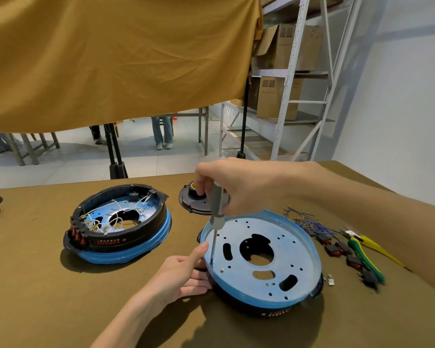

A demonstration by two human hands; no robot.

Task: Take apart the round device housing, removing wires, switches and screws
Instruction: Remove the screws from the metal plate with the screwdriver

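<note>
A round housing (pixel 281 234) with a blue-filmed metal plate and black rim lies in front of me. My right hand (pixel 239 184) grips a grey-handled screwdriver (pixel 217 209), held upright with its tip in a screw at the plate's left edge. My left hand (pixel 183 275) holds the housing's left rim, thumb raised beside the screwdriver shaft. A second housing (pixel 118 222), with white wires and red switches inside, sits to the left. Removed blue wires (pixel 309 223) and black-and-red switches (pixel 342 249) lie to the right.
Green-and-yellow-handled pliers (pixel 367 257) lie at the right beside the switches. A small metal terminal (pixel 330 281) rests near the housing. A black round cover with a tape roll (pixel 195 199) sits behind my right hand. A yellow cloth hangs above; shelving stands at the back right.
</note>
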